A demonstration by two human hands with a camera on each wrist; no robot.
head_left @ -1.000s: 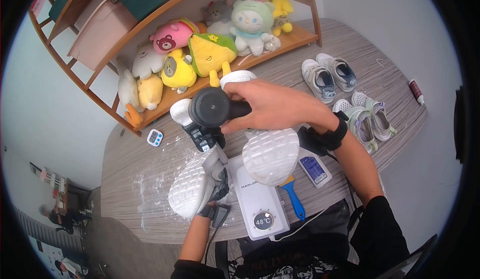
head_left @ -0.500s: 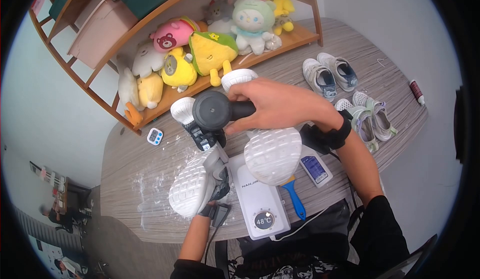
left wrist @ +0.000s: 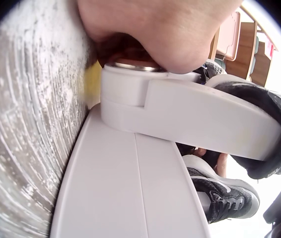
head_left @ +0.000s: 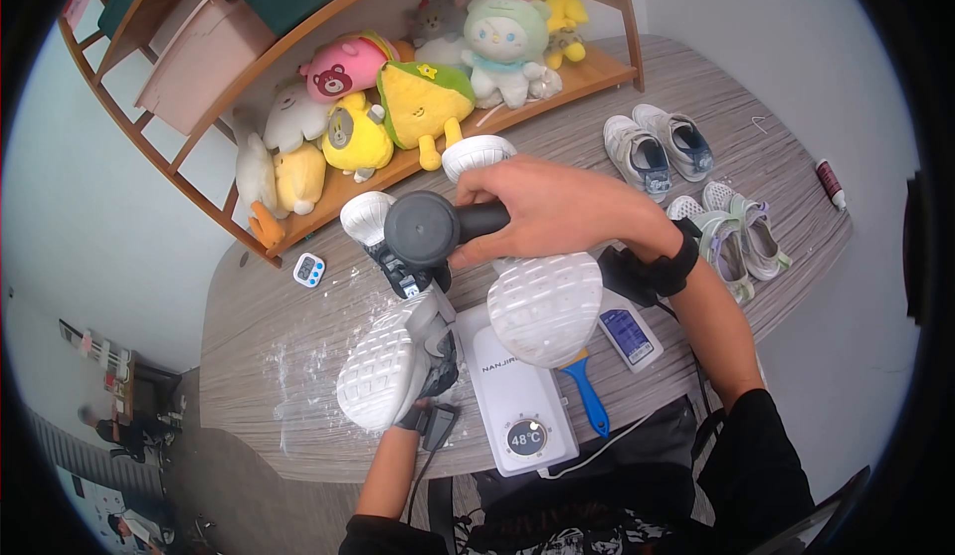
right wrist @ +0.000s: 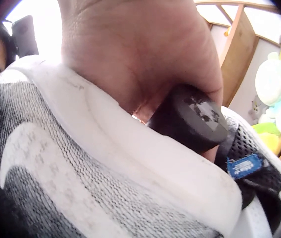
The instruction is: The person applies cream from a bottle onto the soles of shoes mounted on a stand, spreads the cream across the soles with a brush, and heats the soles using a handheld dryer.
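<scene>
My right hand (head_left: 562, 207) grips the short handle of a black round-headed tool (head_left: 423, 229) above the shoe dryer (head_left: 512, 386). In the right wrist view, the handle's butt end (right wrist: 202, 119) carries a worn silver sticker. Several dark sneakers with white soles hang on the dryer's arms, the near left shoe (head_left: 383, 371) and near right shoe (head_left: 545, 311) sole up. The right hand lies just beyond the near right one. My left hand (left wrist: 155, 29) curls at the dryer's pivot (left wrist: 125, 94), its fingertips hidden; the near left shoe covers it in the head view.
A blue-handled brush (head_left: 587, 401) and a white device with a screen (head_left: 629, 334) lie right of the dryer. Two pairs of shoes, white ones (head_left: 637, 152) and green-trimmed ones (head_left: 726, 232), stand farther right. A timer (head_left: 309, 271) sits left; plush toys (head_left: 423, 107) fill the shelf behind.
The black tool's head has dipped slightly toward me in the right hand. The near right shoe has shifted a little to the right. The left arm stays in place.
</scene>
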